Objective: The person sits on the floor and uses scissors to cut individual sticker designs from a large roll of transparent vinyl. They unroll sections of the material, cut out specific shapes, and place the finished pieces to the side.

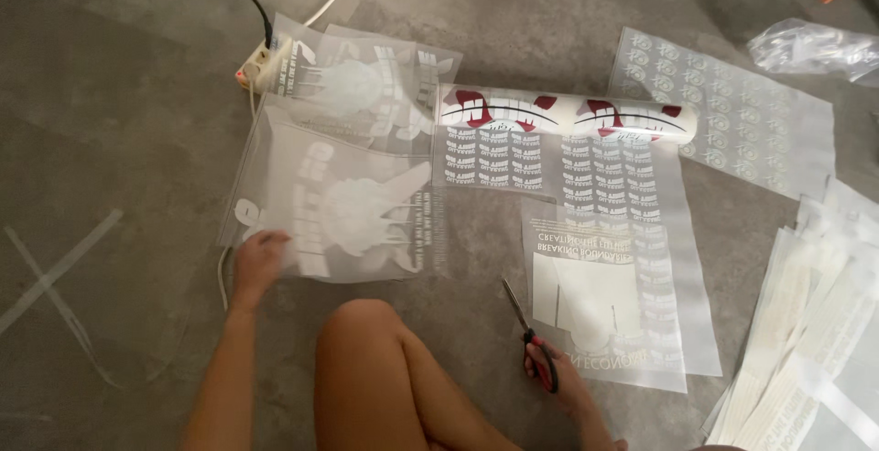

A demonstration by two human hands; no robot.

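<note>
Crumpled clear plastic bag (810, 48) at top right; no labels, signs or screens

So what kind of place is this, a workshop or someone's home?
Probably a makeshift print workshop on a floor: printed transfer film sheets spread over grey concrete floor, a partly unrolled film roll, and red-handled scissors in the right hand.

Left hand (259, 259) sits lower left of centre, arm stretched up from the bottom edge, palm down and fingers spread flat. Right hand (560, 380) is lower right of centre, forearm running off toward the bottom right, fingers curled closed in a grip. A bent bare knee rises between the two arms at bottom centre.
</note>
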